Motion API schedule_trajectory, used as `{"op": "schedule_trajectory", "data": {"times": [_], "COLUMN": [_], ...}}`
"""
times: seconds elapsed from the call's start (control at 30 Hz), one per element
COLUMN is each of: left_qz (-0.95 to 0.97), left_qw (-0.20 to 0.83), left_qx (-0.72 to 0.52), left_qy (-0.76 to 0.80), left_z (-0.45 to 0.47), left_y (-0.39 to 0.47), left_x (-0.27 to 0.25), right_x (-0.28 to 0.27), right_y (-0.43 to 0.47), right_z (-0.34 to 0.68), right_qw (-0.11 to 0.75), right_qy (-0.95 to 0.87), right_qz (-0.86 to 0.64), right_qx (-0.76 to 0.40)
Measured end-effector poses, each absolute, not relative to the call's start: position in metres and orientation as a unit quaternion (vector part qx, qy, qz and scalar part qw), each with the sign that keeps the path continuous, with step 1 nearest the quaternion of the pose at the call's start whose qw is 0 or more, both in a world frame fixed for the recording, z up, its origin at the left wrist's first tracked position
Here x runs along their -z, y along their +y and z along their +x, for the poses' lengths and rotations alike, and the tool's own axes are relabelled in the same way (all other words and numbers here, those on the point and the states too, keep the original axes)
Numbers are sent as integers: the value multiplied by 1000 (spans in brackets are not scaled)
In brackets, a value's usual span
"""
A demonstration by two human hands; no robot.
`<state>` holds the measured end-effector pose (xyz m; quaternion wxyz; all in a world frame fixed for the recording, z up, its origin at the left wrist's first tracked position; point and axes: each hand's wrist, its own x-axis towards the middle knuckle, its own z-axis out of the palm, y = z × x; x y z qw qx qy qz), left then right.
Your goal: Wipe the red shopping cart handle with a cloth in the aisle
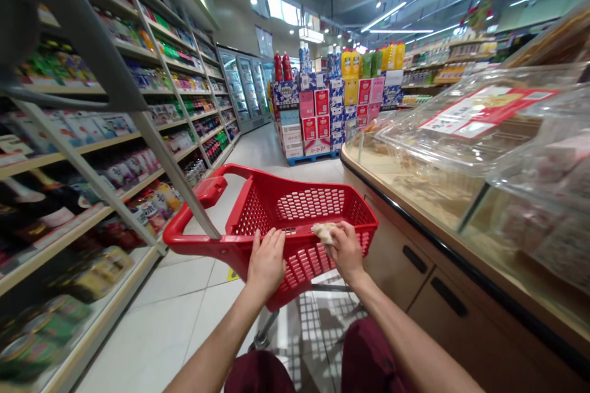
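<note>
A red plastic shopping cart (313,184) with a perforated basket stands side-on before me. My left hand (267,263) lies on its near rim, fingers stretched out and close together, holding nothing. Further right along that rim, my right hand (346,252) is closed on a crumpled whitish cloth (324,233), which touches the rim. The thumb side of the right hand is partly hidden by the cloth. At the cart's left end is its red push handle (177,230).
A grey pole (168,175) rises from the cart's handle end, with a dark grey bracket (87,31) on top. Stocked shelves (124,196) line the left. A wooden counter (415,288) with clear plastic food boxes (442,110) borders the right. Stacked cartons (318,113) stand ahead.
</note>
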<state>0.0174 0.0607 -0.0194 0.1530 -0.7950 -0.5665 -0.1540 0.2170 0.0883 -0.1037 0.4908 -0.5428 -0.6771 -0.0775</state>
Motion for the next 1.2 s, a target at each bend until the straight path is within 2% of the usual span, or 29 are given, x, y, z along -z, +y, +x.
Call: {"op": "schedule_trajectory", "data": {"times": [0.07,0.17,0.23,0.37,0.43,0.6,0.67,0.8,0.97,1.0,1.13,1.2], "left_qz": [-798,-796,-799,-797,-812,-825,-829,-823,-825,-826,-820,-815], "left_qw": [152,161,157,135,121,106,104,101,113,115,119,121], "left_qx": [149,149,146,134,114,79,83,99,104,104,105,107], "left_qy": [-564,-564,-562,-573,-560,-549,-543,-550,-543,-542,-550,-557], "left_z": [27,30,28,38,50,64,61,57,56,56,58,59], "left_y": [63,64,65,66,66,66,66,64,64,64,63,62], "left_x": [24,27,26,25,27,35,37,41,43,43,42,41], "right_x": [107,137,150,128,116,130,132,121,143,146,136,131], "right_y": [93,80,71,76,85,80,77,83,75,73,80,88], "right_z": [208,210,219,237,239,243,250,266,280,283,297,303], "right_qw": [469,365,329,453,483,347,364,461,318,318,447,471], "right_qy": [-677,-712,-720,-673,-662,-726,-722,-650,-704,-706,-635,-598], "right_qz": [-564,-600,-610,-583,-570,-593,-588,-600,-635,-633,-627,-644], "right_qx": [57,-3,-25,38,64,29,26,65,16,14,65,74]}}
